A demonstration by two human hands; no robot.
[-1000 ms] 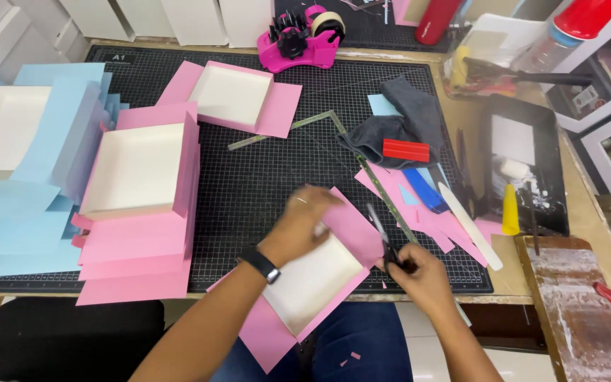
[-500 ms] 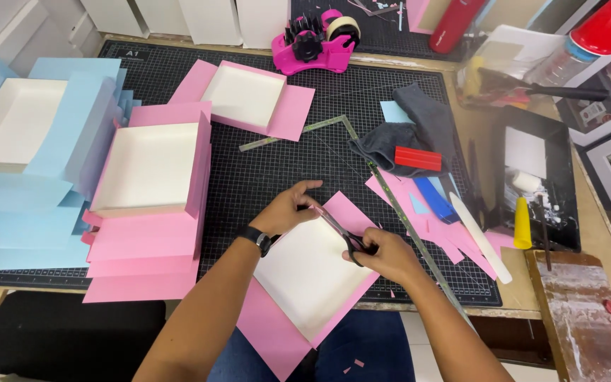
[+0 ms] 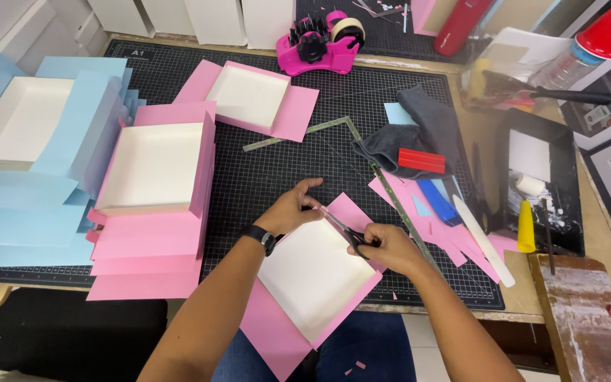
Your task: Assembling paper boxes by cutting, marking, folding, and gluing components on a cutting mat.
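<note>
My left hand (image 3: 293, 210) bends in at the wrist, fingers curled and pinching the far corner of the pink tray (image 3: 316, 272), which lies at the near edge of the cutting mat (image 3: 277, 177), partly overhanging it. My right hand (image 3: 388, 244) has its fingers closed through the handles of the scissors (image 3: 341, 228), blades pointing at that corner. The black gridded mat covers a wooden table (image 3: 606, 240). I count three pink trays: this one, one on a pink stack (image 3: 151, 170), one further back (image 3: 249, 95). One blue tray (image 3: 22, 124) sits left, one pink tape dispenser (image 3: 319, 44) behind.
</note>
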